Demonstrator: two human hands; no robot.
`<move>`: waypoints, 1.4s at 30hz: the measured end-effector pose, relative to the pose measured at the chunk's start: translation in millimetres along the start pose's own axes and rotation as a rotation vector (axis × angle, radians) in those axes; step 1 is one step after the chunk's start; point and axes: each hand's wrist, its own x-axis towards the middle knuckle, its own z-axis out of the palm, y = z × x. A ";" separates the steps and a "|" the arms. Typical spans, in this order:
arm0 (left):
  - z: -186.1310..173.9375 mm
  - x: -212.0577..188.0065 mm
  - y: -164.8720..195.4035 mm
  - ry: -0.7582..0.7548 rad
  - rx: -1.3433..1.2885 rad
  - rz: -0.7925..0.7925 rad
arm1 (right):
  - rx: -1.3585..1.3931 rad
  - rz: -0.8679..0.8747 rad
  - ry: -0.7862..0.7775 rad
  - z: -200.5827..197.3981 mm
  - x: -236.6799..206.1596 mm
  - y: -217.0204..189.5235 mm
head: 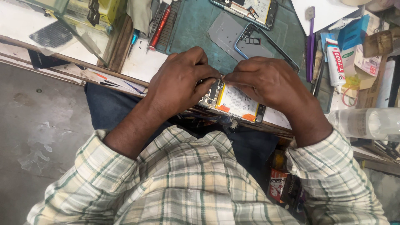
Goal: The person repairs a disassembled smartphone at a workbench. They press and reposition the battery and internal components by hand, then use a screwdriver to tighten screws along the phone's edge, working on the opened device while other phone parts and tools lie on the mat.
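Counted on the bench: two hands, left [179, 81] and right [264, 81]; two opened phones, one under the hands [233, 104] and one at the far edge [250, 10]; one blue-rimmed phone frame [266, 46]. Also recorded one purple toothbrush [311, 41], one white glue tube [335, 62], one red-handled tool [158, 29], one blue-tipped tool [133, 39] and one clear plastic bottle [366, 123].

Both hands cover the top end of the opened phone [233, 104], hiding whatever the fingertips pinch. At one o'clock, a second opened phone [250, 10] is cut by the top edge. At three o'clock, a clear bottle [366, 123] blurs off the right edge.
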 end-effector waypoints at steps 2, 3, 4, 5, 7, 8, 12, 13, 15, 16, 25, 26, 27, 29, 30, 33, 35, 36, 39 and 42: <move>-1.1 -0.8 -0.5 -0.009 -0.015 0.005 | 0.000 -0.006 0.009 0.6 0.2 0.1; -1.6 -0.9 -0.5 -0.011 -0.015 0.008 | 0.001 -0.011 0.014 1.0 0.3 0.3; -2.3 -1.1 -0.5 -0.013 -0.015 0.011 | 0.001 -0.016 0.019 1.6 0.4 0.5; -3.0 -1.3 -0.3 -0.014 -0.015 0.015 | 0.001 -0.021 0.023 2.2 0.5 0.7; -4.8 -2.2 0.3 -0.002 -0.011 0.034 | 0.015 -0.012 0.044 3.6 -0.1 0.8; -5.7 -2.6 0.5 0.003 -0.009 0.044 | 0.022 -0.008 0.054 4.4 -0.1 1.1; -9.0 -5.5 1.6 0.011 0.018 0.086 | 0.060 0.011 0.057 7.4 0.5 2.4; -8.2 -6.0 2.8 0.010 0.021 0.084 | 0.069 0.020 0.057 8.1 0.2 2.5; -7.4 -6.6 3.7 -0.001 0.029 0.077 | 0.063 0.015 0.065 8.3 -0.6 2.2; -7.2 -6.9 3.9 -0.013 0.034 0.072 | 0.049 0.003 0.075 8.0 -1.3 1.8; -4.5 -9.0 4.9 0.011 0.029 0.065 | -0.094 0.008 0.042 3.3 -3.7 -6.3; -4.1 -9.2 5.0 0.010 0.022 0.052 | -0.099 0.012 0.035 2.2 -3.4 -6.9; -3.6 -9.4 5.1 0.011 0.020 0.035 | -0.105 0.009 0.036 1.4 -3.1 -7.5; -3.2 -10.6 5.2 0.013 0.020 -0.004 | -0.112 -0.001 0.038 0.7 -2.6 -8.4; -3.1 -11.1 5.0 0.021 0.019 -0.007 | -0.113 -0.001 0.038 0.9 -2.7 -8.5; -1.4 -10.7 5.2 0.034 0.016 -0.018 | -0.102 0.007 0.039 2.0 -3.9 -6.9; -0.1 -9.9 5.2 0.025 0.016 -0.036 | -0.070 0.015 0.044 4.3 -4.4 -4.2; 0.2 -9.5 5.1 0.020 0.014 -0.039 | -0.048 0.007 0.048 5.0 -4.7 -2.3; 0.8 -8.5 4.6 0.008 0.012 -0.043 | 0.013 -0.010 0.055 6.1 -4.3 2.8; 0.7 -7.9 4.1 0.009 0.015 -0.033 | 0.048 0.001 0.034 5.4 -1.7 3.4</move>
